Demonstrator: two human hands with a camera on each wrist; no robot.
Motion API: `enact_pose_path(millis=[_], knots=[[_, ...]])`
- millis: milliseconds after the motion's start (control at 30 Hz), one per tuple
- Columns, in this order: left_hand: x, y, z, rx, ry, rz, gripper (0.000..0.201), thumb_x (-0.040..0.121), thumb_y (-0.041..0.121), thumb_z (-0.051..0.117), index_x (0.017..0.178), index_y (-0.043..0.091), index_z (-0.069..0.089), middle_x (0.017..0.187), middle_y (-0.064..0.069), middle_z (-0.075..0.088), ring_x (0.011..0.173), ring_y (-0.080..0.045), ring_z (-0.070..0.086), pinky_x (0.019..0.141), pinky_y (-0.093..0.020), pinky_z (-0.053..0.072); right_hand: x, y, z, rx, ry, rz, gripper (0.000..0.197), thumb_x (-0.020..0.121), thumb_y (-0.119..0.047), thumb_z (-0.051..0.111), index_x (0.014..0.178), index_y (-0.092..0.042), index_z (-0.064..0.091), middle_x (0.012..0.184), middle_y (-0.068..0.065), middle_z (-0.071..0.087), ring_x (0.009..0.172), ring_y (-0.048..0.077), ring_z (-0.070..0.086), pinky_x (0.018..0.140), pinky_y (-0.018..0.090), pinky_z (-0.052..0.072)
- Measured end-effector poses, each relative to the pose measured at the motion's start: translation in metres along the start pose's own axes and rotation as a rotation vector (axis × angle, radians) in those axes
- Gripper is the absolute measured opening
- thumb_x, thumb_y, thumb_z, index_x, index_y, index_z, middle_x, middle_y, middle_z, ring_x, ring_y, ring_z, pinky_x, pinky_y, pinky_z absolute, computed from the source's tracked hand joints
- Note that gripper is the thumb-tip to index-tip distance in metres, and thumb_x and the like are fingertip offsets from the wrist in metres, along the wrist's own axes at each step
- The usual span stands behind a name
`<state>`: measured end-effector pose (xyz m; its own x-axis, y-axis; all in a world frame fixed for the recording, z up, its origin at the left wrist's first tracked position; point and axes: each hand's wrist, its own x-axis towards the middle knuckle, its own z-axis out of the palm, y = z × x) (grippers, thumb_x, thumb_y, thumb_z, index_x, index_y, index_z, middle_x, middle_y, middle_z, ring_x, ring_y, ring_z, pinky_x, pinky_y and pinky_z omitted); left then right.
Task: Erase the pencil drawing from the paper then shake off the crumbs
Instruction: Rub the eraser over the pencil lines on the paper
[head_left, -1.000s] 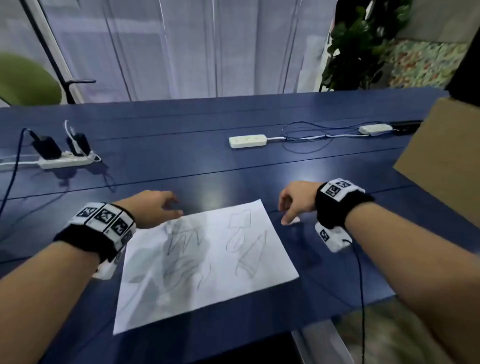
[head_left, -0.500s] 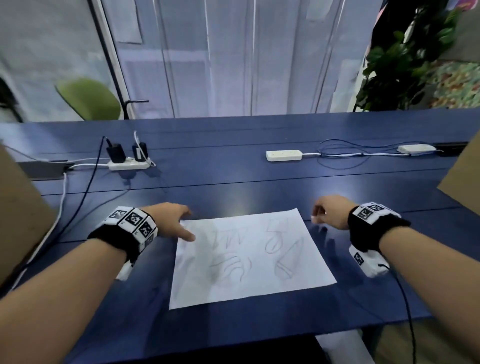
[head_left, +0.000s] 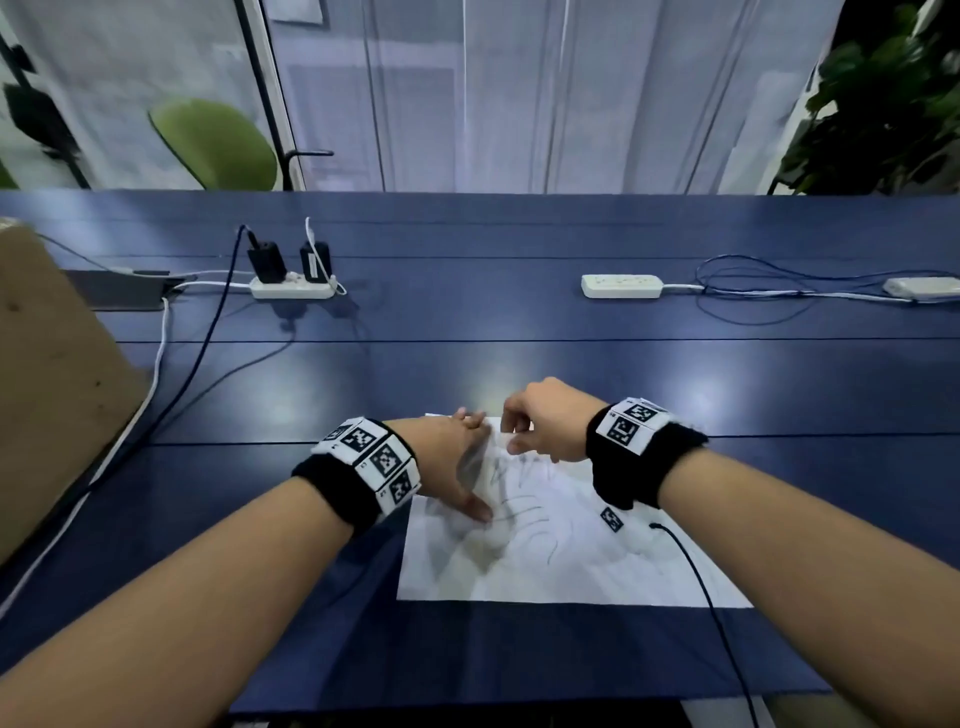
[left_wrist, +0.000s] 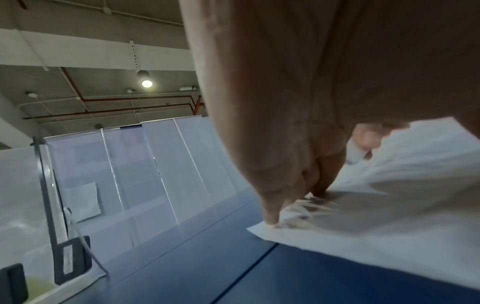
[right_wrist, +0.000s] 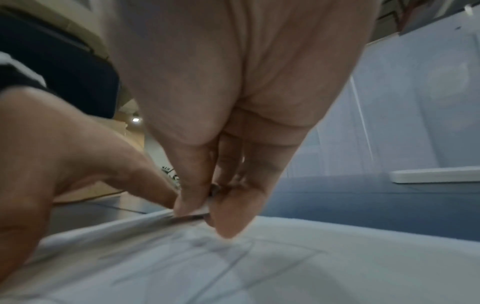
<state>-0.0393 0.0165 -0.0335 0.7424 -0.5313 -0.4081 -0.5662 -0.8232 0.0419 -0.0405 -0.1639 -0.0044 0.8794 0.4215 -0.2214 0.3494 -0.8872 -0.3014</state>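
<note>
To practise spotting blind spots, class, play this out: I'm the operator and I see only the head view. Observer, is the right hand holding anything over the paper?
Observer: Yes. In the right wrist view the right hand pinches a small pale eraser between thumb and fingers, with its end down at the paper.
Operator: And the left hand, is it just lying there?
Observer: No. The left wrist view shows its fingertips pressing the sheet down close to a far corner.
Operator: Anything overhead that I miss?
Observer: A lit ceiling lamp shows in the left wrist view.
</note>
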Motion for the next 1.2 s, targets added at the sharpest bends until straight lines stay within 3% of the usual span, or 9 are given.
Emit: enact_pose_path(millis=[133, 233, 400, 500, 767, 833, 967, 1100, 1200], knots=[[0.008, -0.002, 0.001, -0.062, 0.049, 0.013, 0.126, 0.063, 0.077, 0.066, 0.154, 0.011, 0.008, 0.162, -0.003, 0.000, 0.149, -0.017, 0.000, 0.121, -0.040, 0.017, 0.011, 0.003, 0.001, -0.039, 0.052, 0.029, 0.018, 0.086, -0.025, 0.066, 0.100, -0.013, 0.069, 0.092, 0.007, 0.072, 0.065, 0.016, 0.057, 0.075, 0.027, 0.052], [0.008, -0.003, 0.003, -0.108, 0.055, 0.009, 0.128, 0.065, 0.073, 0.067, 0.154, 0.009, 0.000, 0.162, -0.003, -0.005, 0.149, -0.016, -0.003, 0.121, -0.033, 0.012, 0.016, 0.007, 0.002, -0.012, 0.091, 0.058, 0.017, 0.086, -0.024, 0.065, 0.098, -0.014, 0.070, 0.090, 0.006, 0.072, 0.060, 0.013, 0.053, 0.076, 0.031, 0.055], [0.009, -0.003, 0.003, -0.122, 0.039, 0.008, 0.129, 0.066, 0.073, 0.067, 0.155, 0.012, -0.003, 0.162, -0.001, -0.009, 0.149, -0.015, -0.005, 0.121, -0.032, 0.010, 0.014, 0.008, 0.008, -0.045, 0.071, 0.009, 0.018, 0.083, -0.027, 0.065, 0.097, -0.016, 0.071, 0.091, 0.004, 0.073, 0.083, 0.021, 0.064, 0.074, 0.026, 0.049], [0.011, -0.003, 0.004, -0.130, 0.030, 0.008, 0.129, 0.065, 0.074, 0.067, 0.155, 0.014, -0.003, 0.161, 0.000, -0.009, 0.149, -0.015, -0.006, 0.122, -0.035, 0.011, 0.002, 0.001, 0.012, -0.088, -0.027, -0.085, 0.017, 0.082, -0.024, 0.066, 0.096, -0.017, 0.071, 0.085, 0.002, 0.073, 0.069, 0.014, 0.055, 0.068, 0.020, 0.039], [0.011, -0.003, 0.003, -0.138, 0.039, 0.011, 0.131, 0.063, 0.074, 0.069, 0.155, 0.016, -0.003, 0.162, -0.002, -0.008, 0.149, -0.016, -0.006, 0.122, -0.032, 0.009, 0.024, -0.001, 0.006, -0.082, 0.064, 0.028, 0.021, 0.084, -0.031, 0.061, 0.089, -0.013, 0.071, 0.084, 0.010, 0.072, 0.083, 0.029, 0.065, 0.076, 0.038, 0.055], [0.012, -0.003, 0.004, -0.130, 0.032, 0.012, 0.130, 0.063, 0.075, 0.068, 0.155, 0.017, -0.004, 0.162, -0.001, -0.009, 0.149, -0.016, -0.006, 0.122, -0.032, 0.010, 0.015, -0.004, 0.010, -0.109, 0.049, -0.006, 0.017, 0.082, -0.025, 0.061, 0.085, -0.012, 0.070, 0.081, 0.010, 0.071, 0.077, 0.029, 0.063, 0.072, 0.035, 0.053], [0.014, -0.003, 0.004, -0.135, 0.017, 0.002, 0.131, 0.064, 0.074, 0.068, 0.155, 0.014, -0.005, 0.161, 0.000, -0.011, 0.149, -0.015, -0.008, 0.122, -0.033, 0.009, -0.012, -0.013, 0.011, -0.136, -0.067, -0.129, 0.013, 0.082, -0.021, 0.063, 0.091, -0.016, 0.072, 0.080, 0.002, 0.071, 0.066, 0.014, 0.049, 0.065, 0.022, 0.036], [0.013, -0.003, 0.005, -0.124, 0.020, -0.001, 0.133, 0.062, 0.076, 0.067, 0.154, 0.013, -0.005, 0.161, -0.001, -0.010, 0.149, -0.015, -0.006, 0.122, -0.032, 0.010, 0.005, -0.008, 0.002, -0.108, -0.013, -0.041, 0.015, 0.082, -0.017, 0.059, 0.085, -0.006, 0.069, 0.071, 0.009, 0.072, 0.058, 0.020, 0.063, 0.064, 0.027, 0.052], [0.012, -0.004, 0.005, -0.124, 0.022, -0.006, 0.134, 0.062, 0.076, 0.067, 0.154, 0.012, -0.005, 0.162, -0.001, -0.010, 0.149, -0.015, -0.006, 0.122, -0.032, 0.009, 0.020, 0.000, 0.000, -0.041, 0.034, 0.029, 0.015, 0.085, -0.019, 0.058, 0.084, -0.008, 0.068, 0.069, 0.009, 0.071, 0.054, 0.019, 0.065, 0.068, 0.033, 0.057]])
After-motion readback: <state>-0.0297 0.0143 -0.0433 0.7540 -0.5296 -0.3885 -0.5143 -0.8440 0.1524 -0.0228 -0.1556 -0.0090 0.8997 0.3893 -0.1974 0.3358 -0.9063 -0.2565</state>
